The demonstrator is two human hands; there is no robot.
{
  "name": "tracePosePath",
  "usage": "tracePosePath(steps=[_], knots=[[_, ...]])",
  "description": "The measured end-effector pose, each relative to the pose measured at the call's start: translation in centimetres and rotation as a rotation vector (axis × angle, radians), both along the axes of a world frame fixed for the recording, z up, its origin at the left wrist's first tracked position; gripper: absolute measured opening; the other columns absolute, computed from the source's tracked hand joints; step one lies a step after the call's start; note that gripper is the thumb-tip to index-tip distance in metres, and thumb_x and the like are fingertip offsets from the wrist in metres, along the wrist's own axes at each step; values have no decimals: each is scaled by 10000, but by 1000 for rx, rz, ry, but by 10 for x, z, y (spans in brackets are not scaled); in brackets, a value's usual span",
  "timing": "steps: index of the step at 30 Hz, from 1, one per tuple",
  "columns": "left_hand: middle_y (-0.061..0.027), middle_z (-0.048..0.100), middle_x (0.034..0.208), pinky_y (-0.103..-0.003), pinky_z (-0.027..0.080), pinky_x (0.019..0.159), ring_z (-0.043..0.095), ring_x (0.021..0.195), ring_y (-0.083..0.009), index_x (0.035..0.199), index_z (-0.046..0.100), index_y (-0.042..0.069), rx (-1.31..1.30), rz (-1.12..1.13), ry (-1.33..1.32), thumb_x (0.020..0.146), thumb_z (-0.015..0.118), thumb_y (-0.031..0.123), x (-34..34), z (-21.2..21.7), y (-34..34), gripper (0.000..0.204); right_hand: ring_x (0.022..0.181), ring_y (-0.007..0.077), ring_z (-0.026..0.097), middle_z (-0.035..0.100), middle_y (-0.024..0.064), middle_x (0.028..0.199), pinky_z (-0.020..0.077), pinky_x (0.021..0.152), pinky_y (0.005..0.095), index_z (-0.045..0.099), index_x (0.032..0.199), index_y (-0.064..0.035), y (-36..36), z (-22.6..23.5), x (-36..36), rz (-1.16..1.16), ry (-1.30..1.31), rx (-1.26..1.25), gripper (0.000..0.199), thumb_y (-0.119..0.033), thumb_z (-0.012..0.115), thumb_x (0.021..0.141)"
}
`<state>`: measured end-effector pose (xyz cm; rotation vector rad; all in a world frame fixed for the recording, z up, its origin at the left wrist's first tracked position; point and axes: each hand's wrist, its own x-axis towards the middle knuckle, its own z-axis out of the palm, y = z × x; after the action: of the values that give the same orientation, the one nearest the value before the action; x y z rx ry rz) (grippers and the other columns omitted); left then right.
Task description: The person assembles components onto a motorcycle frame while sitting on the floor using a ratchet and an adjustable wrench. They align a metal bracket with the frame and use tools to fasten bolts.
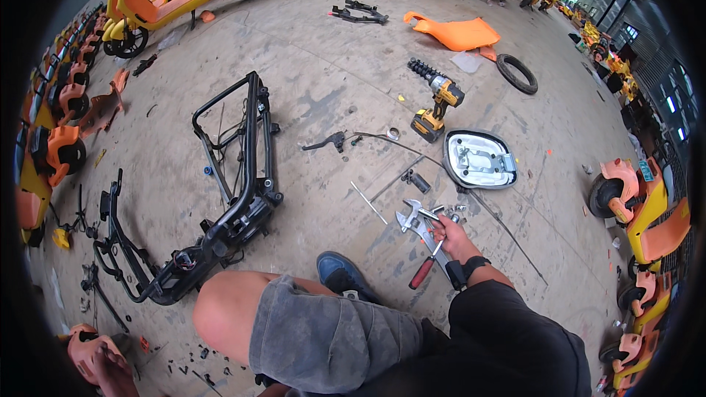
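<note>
My right hand [454,240] is down among tools on the concrete, its fingers closed round the handle of a small adjustable wrench [421,210]. Below it lies a larger adjustable wrench [429,239] with a dark grip. A red-handled screwdriver [421,273] crosses that wrench, its shaft running up towards my hand. Several metal sockets [457,213] sit just beyond my fingers. At the lower left rim, my left hand [112,366] has its fingers against an orange plastic cover [87,353]; part of the hand is cut off by the rim.
A black scooter frame [254,154] lies left of centre. Ahead are a yellow cordless impact wrench [440,103], an upturned seat [479,160], a brake lever [326,141], a tyre [516,73] and an orange panel [460,31]. Small bolts [204,353] lie scattered. Scooters line the sides.
</note>
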<state>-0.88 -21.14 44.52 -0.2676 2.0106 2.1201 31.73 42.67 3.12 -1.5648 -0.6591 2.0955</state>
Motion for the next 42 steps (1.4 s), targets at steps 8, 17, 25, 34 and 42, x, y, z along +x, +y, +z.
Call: tracePosePath(steps=[8,17,25,34,42], knots=[[-77,614,825,-280,460,655,551,709,-167,924,585,25,-5,6,-11,972,510,127,-4,3,2,135,458,94,364,547,16,693,331,404,246,554,868,-81,6,-19,-11,-322,-212,36,152,-212,596,934],[-75,608,822,-281,457,651,544,702,-166,925,582,24,-18,3,-11,974,511,132,-7,7,4,138,444,137,388,525,31,624,345,382,277,579,749,-42,13,-22,-43,-91,-270,97,138,-81,644,864],[-74,604,819,-282,455,648,538,696,-164,927,580,23,-14,-8,-12,976,512,137,-9,4,-4,141,393,179,461,556,82,569,338,363,332,579,730,-34,11,-40,-37,-87,-656,226,276,-237,736,830],[-66,580,790,-270,439,617,516,665,-156,934,570,21,-77,88,38,975,525,143,5,1,7,137,409,184,467,519,60,554,355,376,335,544,689,-58,26,-49,-77,-67,-714,120,281,-204,758,796],[-38,596,823,-311,441,611,538,699,-179,985,582,66,-1098,-142,707,962,520,163,-25,-54,-88,117,443,163,516,594,77,668,405,383,344,561,916,-1,24,-33,-36,54,-378,484,279,-121,766,770]])
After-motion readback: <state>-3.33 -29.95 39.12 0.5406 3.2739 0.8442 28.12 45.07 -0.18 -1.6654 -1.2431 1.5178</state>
